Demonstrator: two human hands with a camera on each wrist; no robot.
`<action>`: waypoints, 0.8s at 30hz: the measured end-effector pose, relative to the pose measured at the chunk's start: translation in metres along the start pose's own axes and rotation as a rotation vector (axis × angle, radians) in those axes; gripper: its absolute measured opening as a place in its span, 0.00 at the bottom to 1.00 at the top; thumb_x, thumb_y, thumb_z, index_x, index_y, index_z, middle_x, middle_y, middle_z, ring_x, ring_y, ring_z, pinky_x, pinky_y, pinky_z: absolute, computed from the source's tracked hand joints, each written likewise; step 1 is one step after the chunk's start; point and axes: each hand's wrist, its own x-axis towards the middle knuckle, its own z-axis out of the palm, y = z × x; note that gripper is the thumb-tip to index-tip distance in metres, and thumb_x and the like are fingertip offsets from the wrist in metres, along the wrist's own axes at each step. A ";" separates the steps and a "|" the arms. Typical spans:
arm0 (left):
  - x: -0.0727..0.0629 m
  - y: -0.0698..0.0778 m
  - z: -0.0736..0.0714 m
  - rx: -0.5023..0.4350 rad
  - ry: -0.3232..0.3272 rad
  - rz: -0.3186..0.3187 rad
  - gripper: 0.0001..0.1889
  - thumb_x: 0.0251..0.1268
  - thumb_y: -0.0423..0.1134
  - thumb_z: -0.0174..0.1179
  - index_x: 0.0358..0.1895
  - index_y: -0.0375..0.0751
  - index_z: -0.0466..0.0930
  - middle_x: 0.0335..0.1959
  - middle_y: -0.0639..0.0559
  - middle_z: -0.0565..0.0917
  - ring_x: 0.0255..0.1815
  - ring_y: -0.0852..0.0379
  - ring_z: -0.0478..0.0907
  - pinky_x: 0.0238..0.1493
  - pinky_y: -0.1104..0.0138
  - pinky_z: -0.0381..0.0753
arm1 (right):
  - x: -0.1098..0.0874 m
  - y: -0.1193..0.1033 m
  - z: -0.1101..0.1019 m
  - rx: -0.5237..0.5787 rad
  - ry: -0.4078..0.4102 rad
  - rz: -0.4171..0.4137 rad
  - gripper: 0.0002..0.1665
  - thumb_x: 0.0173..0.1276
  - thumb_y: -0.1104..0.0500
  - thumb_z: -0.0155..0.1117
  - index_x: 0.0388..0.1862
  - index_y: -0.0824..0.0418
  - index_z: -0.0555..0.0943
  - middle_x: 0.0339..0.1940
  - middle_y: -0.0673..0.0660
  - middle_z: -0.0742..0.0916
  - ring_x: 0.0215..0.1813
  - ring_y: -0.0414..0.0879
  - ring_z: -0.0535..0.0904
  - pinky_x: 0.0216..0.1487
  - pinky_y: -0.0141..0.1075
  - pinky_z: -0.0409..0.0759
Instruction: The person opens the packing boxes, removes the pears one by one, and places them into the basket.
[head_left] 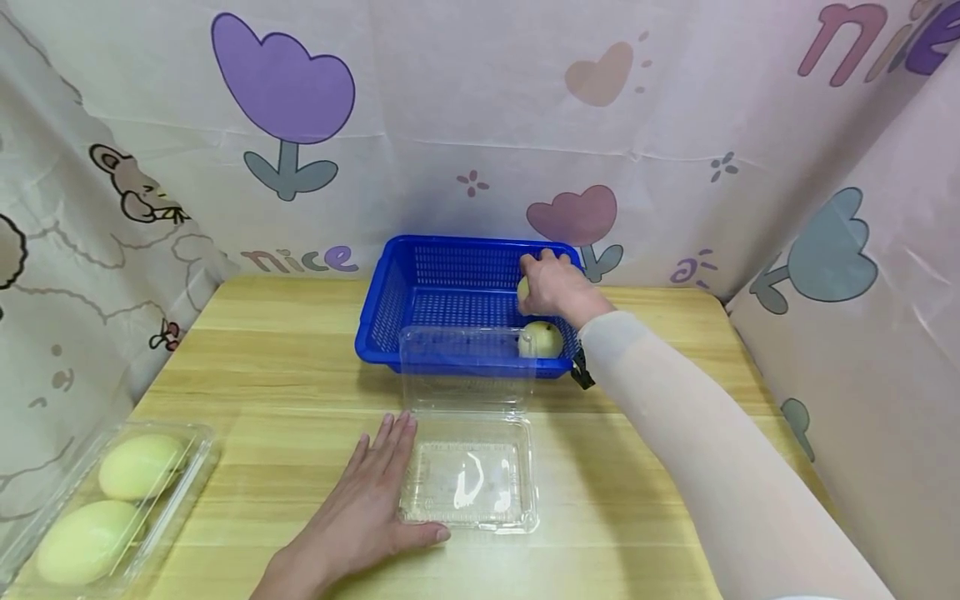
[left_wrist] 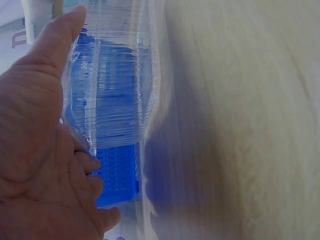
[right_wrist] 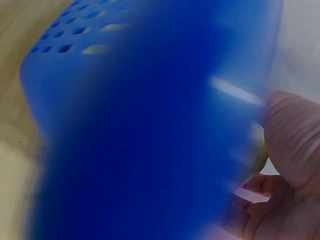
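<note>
My right hand (head_left: 558, 287) reaches into the right end of a blue perforated basket (head_left: 377, 312), its fingers curled round a round pale-yellow pear (head_left: 522, 295). Another pear (head_left: 550, 340) lies in the basket below that hand. In the right wrist view the basket wall hides most of the held pear (right_wrist: 258, 155). On the table in front of the basket is a clear plastic clamshell box (head_left: 467, 475), its lid (head_left: 465, 392) raised against the basket's front. My left hand (head_left: 360, 508) rests along the box's left side, fingers straight, thumb at the near corner.
A closed clear box (head_left: 191, 483) with two pale-green fruits (head_left: 142, 467) stands at the table's left edge. A printed cloth (head_left: 450, 100) hangs behind and on both sides. A black strap or tag (head_left: 581, 371) hangs by the basket's front right corner.
</note>
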 end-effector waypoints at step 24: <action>-0.001 0.000 0.002 0.011 0.009 0.003 0.72 0.49 0.78 0.70 0.86 0.34 0.43 0.88 0.38 0.47 0.89 0.41 0.42 0.85 0.39 0.47 | 0.007 0.002 0.024 -0.019 -0.077 -0.007 0.53 0.67 0.43 0.74 0.84 0.59 0.63 0.81 0.72 0.66 0.81 0.73 0.61 0.81 0.64 0.63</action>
